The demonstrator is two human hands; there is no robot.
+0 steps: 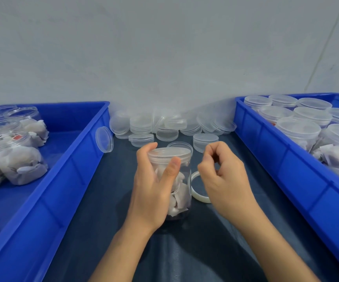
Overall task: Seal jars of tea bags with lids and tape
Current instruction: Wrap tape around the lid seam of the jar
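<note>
Jar (pixel 179 180) of tea bags, lid (pixel 169 152) on, stands mid-bench, left hand (pixel 154 184) wrapped around it. Right hand (pixel 223 176) just right, fingers (pixel 211 151) curled together, tape roll (pixel 195 188) behind. No writing readable.

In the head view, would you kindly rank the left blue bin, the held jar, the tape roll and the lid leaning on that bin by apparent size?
1. left blue bin
2. jar
3 and 4. tape roll and leaning lid: alike; the roll is partly hidden.
</note>
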